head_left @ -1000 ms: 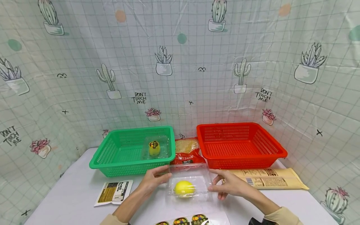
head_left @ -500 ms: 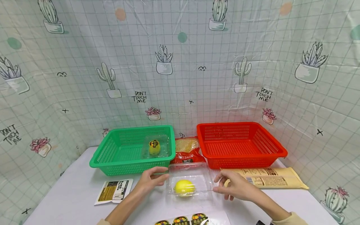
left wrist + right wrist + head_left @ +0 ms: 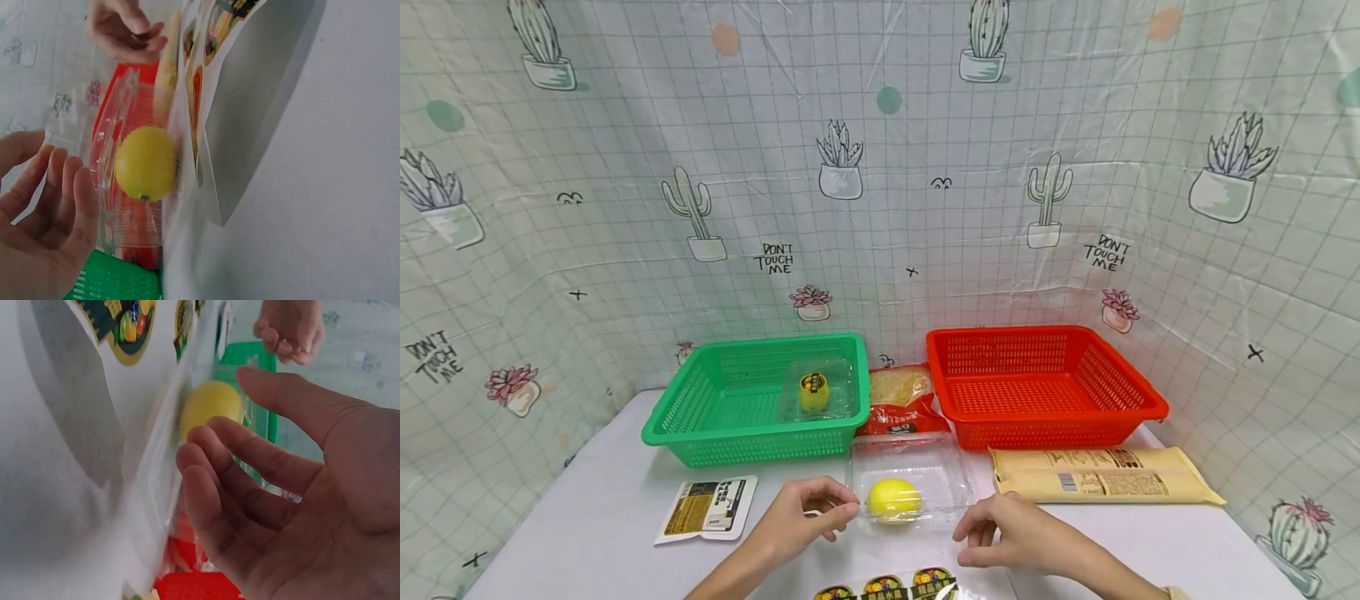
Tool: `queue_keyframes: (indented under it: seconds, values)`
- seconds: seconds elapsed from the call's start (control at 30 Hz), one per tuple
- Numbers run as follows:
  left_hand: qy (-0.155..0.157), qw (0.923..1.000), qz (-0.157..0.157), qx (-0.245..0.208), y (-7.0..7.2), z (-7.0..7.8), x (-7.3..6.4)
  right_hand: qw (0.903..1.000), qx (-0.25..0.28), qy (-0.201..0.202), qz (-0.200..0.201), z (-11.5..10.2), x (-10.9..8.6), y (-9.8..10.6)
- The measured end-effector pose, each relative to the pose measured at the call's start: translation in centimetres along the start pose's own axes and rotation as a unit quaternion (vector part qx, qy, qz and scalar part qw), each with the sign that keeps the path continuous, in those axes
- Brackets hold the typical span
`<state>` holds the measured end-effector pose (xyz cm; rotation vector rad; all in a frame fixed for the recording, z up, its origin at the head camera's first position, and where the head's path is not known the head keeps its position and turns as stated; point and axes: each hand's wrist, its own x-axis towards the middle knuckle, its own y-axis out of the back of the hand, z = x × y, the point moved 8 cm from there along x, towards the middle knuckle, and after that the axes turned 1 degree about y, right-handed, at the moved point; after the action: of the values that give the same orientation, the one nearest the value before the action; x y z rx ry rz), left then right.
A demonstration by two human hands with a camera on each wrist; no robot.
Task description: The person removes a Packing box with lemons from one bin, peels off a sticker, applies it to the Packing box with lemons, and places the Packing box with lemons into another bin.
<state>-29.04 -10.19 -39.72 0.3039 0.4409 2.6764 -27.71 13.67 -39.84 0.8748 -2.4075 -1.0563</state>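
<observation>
A clear plastic clamshell box (image 3: pixel 936 479) with a yellow lemon (image 3: pixel 893 501) in it stands on the table in the middle of the head view. My left hand (image 3: pixel 801 518) hovers at the box's near left corner, fingers loosely bent and holding nothing. On the opposite side, my right hand (image 3: pixel 1018 537) is apart from the box, also with relaxed fingers and nothing in them. Between the hands, nearest me, lies a sheet of round fruit stickers (image 3: pixel 883 587), cut off by the frame's lower edge. The left wrist view shows one edge of this sheet raised off the table.
At the back left, a green basket (image 3: pixel 700 433) holds another clear box with a stickered lemon (image 3: pixel 813 393). A red basket (image 3: pixel 1045 433) stands at the back right. Between them is a red food bag (image 3: pixel 898 400). A white-gold packet (image 3: pixel 707 508) lies left, a long beige package (image 3: pixel 1112 477) right.
Both hands have come away from the sides of the clear box and drawn back toward me. The box and lemon have stayed in place.
</observation>
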Motion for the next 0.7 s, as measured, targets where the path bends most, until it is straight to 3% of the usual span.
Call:
queue_keyframes:
  seconds: [0.27,0.5,0.6,0.7]
  values:
    - [-0.054,0.9922,-0.093,0.063,-2.7,1.3,-0.7,0.9976,-0.067,0.017,0.000,-0.6,0.4,-1.6]
    - [-0.010,0.9824,-0.164,0.090,-5.6,0.3,-0.7,0.9974,-0.071,-0.002,-0.006,-0.7,0.5,-2.6]
    - [-0.014,0.9736,-0.167,0.155,-6.4,0.0,-0.5,0.9975,-0.068,-0.016,-0.009,-0.5,0.6,-3.0]
    - [-0.026,0.9590,-0.165,0.229,-7.1,-0.1,-0.3,0.9972,-0.067,-0.031,-0.013,-0.4,0.8,-3.3]
